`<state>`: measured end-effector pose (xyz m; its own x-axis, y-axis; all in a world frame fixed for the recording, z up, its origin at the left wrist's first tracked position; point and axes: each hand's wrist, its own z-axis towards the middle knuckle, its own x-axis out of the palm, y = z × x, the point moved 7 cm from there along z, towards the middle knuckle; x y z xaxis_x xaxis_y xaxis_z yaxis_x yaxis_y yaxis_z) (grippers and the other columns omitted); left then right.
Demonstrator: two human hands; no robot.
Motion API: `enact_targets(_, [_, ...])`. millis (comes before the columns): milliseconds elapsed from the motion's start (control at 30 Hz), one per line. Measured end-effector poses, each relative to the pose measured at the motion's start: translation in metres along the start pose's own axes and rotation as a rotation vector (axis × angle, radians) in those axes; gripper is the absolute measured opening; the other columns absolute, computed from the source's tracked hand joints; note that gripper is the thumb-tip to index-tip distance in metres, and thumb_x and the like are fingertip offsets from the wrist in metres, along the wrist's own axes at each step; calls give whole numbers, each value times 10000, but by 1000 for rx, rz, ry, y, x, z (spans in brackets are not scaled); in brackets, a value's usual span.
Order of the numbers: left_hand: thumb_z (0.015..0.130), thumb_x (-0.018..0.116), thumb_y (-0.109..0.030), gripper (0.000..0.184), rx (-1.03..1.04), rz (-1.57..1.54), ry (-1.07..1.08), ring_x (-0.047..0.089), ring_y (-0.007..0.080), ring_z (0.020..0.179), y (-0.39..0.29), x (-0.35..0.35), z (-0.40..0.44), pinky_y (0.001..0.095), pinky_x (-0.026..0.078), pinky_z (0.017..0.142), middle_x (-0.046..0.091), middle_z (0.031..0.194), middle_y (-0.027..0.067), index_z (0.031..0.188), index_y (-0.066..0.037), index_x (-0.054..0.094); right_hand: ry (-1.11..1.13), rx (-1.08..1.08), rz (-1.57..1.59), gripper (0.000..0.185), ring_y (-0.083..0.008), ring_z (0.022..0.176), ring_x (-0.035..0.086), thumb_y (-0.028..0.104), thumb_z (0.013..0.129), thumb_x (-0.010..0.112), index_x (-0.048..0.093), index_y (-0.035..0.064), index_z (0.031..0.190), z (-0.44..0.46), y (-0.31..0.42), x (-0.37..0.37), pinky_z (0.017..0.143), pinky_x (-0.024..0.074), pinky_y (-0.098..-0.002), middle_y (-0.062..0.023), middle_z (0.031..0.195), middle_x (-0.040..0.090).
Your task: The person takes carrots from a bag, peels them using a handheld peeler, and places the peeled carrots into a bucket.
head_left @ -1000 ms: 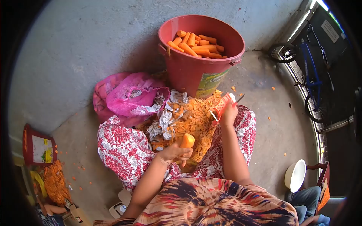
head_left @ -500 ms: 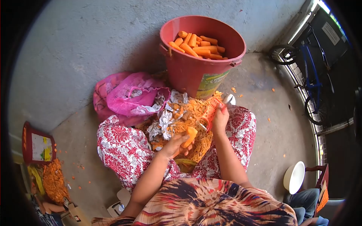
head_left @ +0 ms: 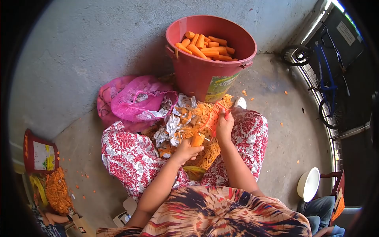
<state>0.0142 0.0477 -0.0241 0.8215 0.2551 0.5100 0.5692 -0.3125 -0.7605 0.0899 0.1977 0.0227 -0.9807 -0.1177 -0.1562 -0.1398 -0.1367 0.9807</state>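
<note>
A carrot (head_left: 197,139) is gripped in my left hand (head_left: 187,152), whose fingers wrap round its lower part. My right hand (head_left: 225,126) is closed on the handle of a red plastic peeler (head_left: 213,117) with a slotted body. The peeler's near end is at the carrot's upper tip; whether they touch I cannot tell. Under both hands, orange peelings (head_left: 209,155) are heaped between my legs, mixed with crumpled silvery wrapping (head_left: 172,125). Peeled carrots (head_left: 209,48) lie in a big red bucket (head_left: 189,75) just beyond the heap.
A pink mesh bag (head_left: 136,103) slumps left of the heap, near the wall. Far left are another red bucket (head_left: 42,155) and a pile of peelings (head_left: 58,189). To the right, a white basin (head_left: 308,185), a bicycle (head_left: 325,85) and another person's leg (head_left: 321,209) are visible.
The peeler has swung left and down, bringing its near end to the carrot's tip. My left hand has turned the carrot more upright.
</note>
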Motion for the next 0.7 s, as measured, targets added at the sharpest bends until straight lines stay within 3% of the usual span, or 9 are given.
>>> enact_targets(133, [730, 620, -75, 194, 59, 85, 43, 386, 42, 447, -7, 2, -9, 187, 312, 375, 434, 639, -25, 864, -62, 480, -250, 103, 338, 196, -79, 543, 407, 155, 874, 410, 522, 6, 813, 36, -53, -22, 512, 367, -240, 10, 623, 486])
enact_targets(167, [735, 618, -77, 187, 57, 62, 82, 387, 45, 442, -16, 7, -20, 191, 316, 378, 434, 632, -25, 853, -56, 474, -247, 206, 399, 197, -60, 522, 406, 159, 874, 409, 529, 12, 821, 34, -31, -34, 488, 363, -233, 14, 629, 491])
enact_targets(233, [738, 622, -96, 196, 54, 87, 112, 390, 46, 444, -22, 4, -25, 192, 321, 383, 443, 636, -23, 857, -46, 475, -256, 97, 246, 197, -47, 498, 381, 166, 876, 411, 528, 27, 802, 44, -15, -39, 457, 343, -225, 27, 598, 463])
enact_targets(300, [737, 635, -129, 229, 63, 168, 88, 398, 42, 459, -21, -3, -19, 188, 324, 388, 459, 659, -22, 888, -40, 488, 44, 150, 22, 202, -48, 488, 368, 185, 877, 416, 527, 38, 793, 33, -3, -20, 450, 331, -224, 36, 572, 436])
enact_targets(333, [732, 644, -159, 267, 130, 327, 6, 444, 67, 535, -25, -10, -14, 205, 361, 471, 493, 712, -3, 912, -31, 495, 202, 192, -79, 214, -52, 483, 361, 207, 877, 423, 532, 55, 774, 25, -10, -7, 446, 327, -224, 43, 545, 399])
enact_targets(400, [723, 661, -219, 350, 260, 647, -168, 536, 117, 688, -33, -27, -7, 239, 436, 637, 560, 820, 34, 961, -13, 508, 432, 34, -279, 165, -176, 582, 556, 132, 841, 426, 547, 29, 797, 2, -22, 13, 551, 436, -297, -74, 652, 585])
enact_targets(433, [717, 667, -237, 378, 274, 616, -204, 537, 125, 733, -31, -35, -3, 245, 426, 678, 566, 848, 42, 973, -8, 509, 642, 102, -306, 161, -252, 696, 603, 96, 806, 431, 564, 25, 863, -21, 5, 22, 628, 457, -329, -138, 749, 614])
enact_targets(500, [706, 677, -273, 434, 296, 554, -272, 540, 142, 823, -30, -51, 0, 257, 406, 760, 579, 903, 58, 997, 2, 510, 812, -109, -579, 133, -333, 705, 575, 127, 771, 461, 554, 33, 786, -45, 12, 32, 638, 449, -374, -177, 725, 589])
enact_targets(700, [727, 622, -420, 504, 297, 586, -281, 545, 133, 810, -29, -56, 3, 264, 418, 735, 587, 887, 71, 1004, -12, 520, 972, -143, -611, 135, -370, 703, 537, 141, 716, 505, 525, 21, 773, -62, -12, 46, 625, 421, -417, -207, 706, 554])
